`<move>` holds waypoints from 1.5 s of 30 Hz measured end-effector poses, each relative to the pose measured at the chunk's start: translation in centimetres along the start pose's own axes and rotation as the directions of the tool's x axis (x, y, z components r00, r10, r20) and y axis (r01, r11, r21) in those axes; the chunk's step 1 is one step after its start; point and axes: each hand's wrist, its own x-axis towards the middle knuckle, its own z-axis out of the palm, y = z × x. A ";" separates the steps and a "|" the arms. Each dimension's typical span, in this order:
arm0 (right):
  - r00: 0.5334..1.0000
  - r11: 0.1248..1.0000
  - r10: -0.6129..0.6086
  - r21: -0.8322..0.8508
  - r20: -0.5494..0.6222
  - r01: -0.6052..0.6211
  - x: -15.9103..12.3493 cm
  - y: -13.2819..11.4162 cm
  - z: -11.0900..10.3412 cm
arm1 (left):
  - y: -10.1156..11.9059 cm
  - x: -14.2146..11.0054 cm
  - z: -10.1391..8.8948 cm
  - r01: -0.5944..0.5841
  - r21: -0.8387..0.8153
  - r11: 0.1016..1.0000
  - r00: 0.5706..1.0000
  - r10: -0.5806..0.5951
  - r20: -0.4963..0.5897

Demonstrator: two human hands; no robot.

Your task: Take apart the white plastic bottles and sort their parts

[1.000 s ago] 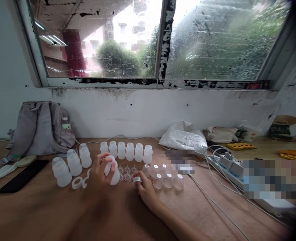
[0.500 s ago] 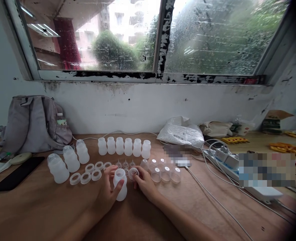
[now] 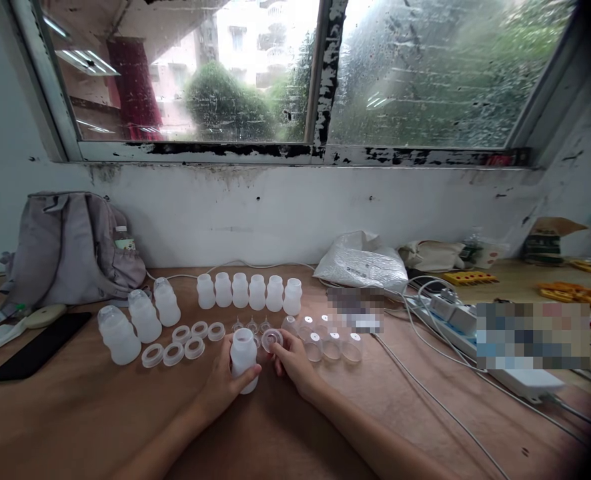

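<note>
My left hand (image 3: 228,373) is wrapped round an uncapped, frosted baby bottle (image 3: 244,353), its open mouth upward. Pinched in my right hand (image 3: 293,360), just right of the bottle, is a translucent collar ring (image 3: 272,341), its open side partly facing me; a nipple seems to be seated in it. Behind the hands stand several clear nipples (image 3: 252,324), partly hidden by the bottle and fingers. Several loose collar rings (image 3: 173,353) lie to the left of my left hand. On the right are several clear domed caps (image 3: 331,347).
A row of uncapped bottles (image 3: 240,290) stands at the back. Three capped bottles (image 3: 119,335) stand at left, near a black phone (image 3: 40,347) and a grey backpack (image 3: 70,247). To the right lie a silvery plastic bag (image 3: 363,263), cables and a white power strip (image 3: 523,383).
The bottle in my left hand has shifted slightly up and right, and the left fingers have closed around it. My right hand has moved slightly right and tilted the collar ring.
</note>
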 end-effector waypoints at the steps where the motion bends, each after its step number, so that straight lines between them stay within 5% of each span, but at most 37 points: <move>1: 1.000 1.000 0.002 0.021 0.001 -0.002 0.0 0.0 0.0 | 0.0 0.0 0.0 0.002 -0.002 1.000 1.000 -0.002 -0.008; 12: 0.999 0.996 -0.025 0.084 -0.038 0.028 -0.1 0.0 0.1 | -0.1 0.2 -0.3 -0.093 0.081 0.992 0.993 0.098 -0.060; 19: 0.999 0.963 0.025 0.269 0.023 -0.030 -0.6 -0.8 0.1 | 0.5 0.3 -0.5 0.051 -0.006 0.999 0.998 -0.052 -0.029; 29: 0.963 0.960 -0.265 -0.111 -0.053 0.258 -2.1 -1.4 0.4 | -0.2 0.6 -0.9 0.058 -0.066 0.996 0.998 -0.060 -0.016; 45: 0.963 0.964 -0.264 -0.039 -0.058 0.262 -1.1 -1.3 -0.5 | -0.2 0.9 -1.5 0.094 -0.085 0.992 0.995 -0.097 -0.039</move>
